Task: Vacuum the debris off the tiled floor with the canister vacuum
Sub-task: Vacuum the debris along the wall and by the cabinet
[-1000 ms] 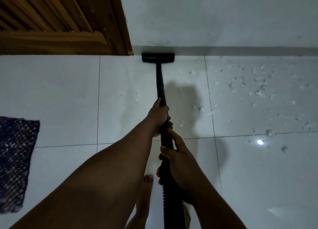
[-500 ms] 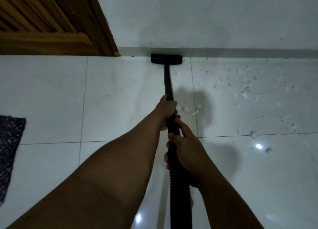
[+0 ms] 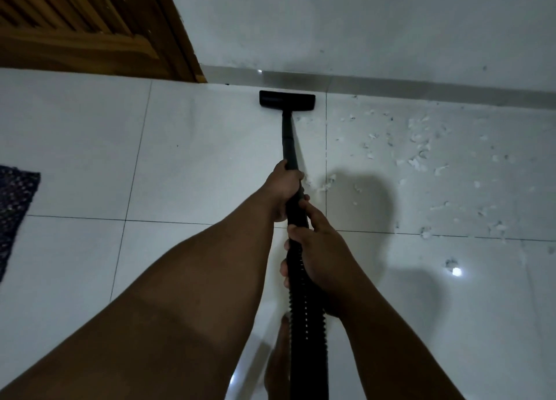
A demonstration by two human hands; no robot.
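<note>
A black vacuum wand (image 3: pixel 288 137) runs away from me to a flat black floor nozzle (image 3: pixel 287 101) that rests on the white tiled floor (image 3: pixel 195 159) close to the skirting. My left hand (image 3: pixel 284 189) is shut around the wand higher up. My right hand (image 3: pixel 319 255) grips it lower, where the ribbed black hose (image 3: pixel 307 339) begins. White debris (image 3: pixel 418 156), many small torn flakes, lies scattered on the tiles to the right of the wand, some close by my left hand. The canister is out of view.
A white wall (image 3: pixel 361 23) with a grey skirting (image 3: pixel 391 85) closes the far side. A slatted wooden door (image 3: pixel 90 26) stands at the top left. A dark woven mat (image 3: pixel 15 207) lies at the left edge. My bare foot (image 3: pixel 278 360) shows beneath the hose.
The nozzle has slid a little to the right along the skirting, toward the tile joint. Both hands kept their hold on the wand. The view has tilted.
</note>
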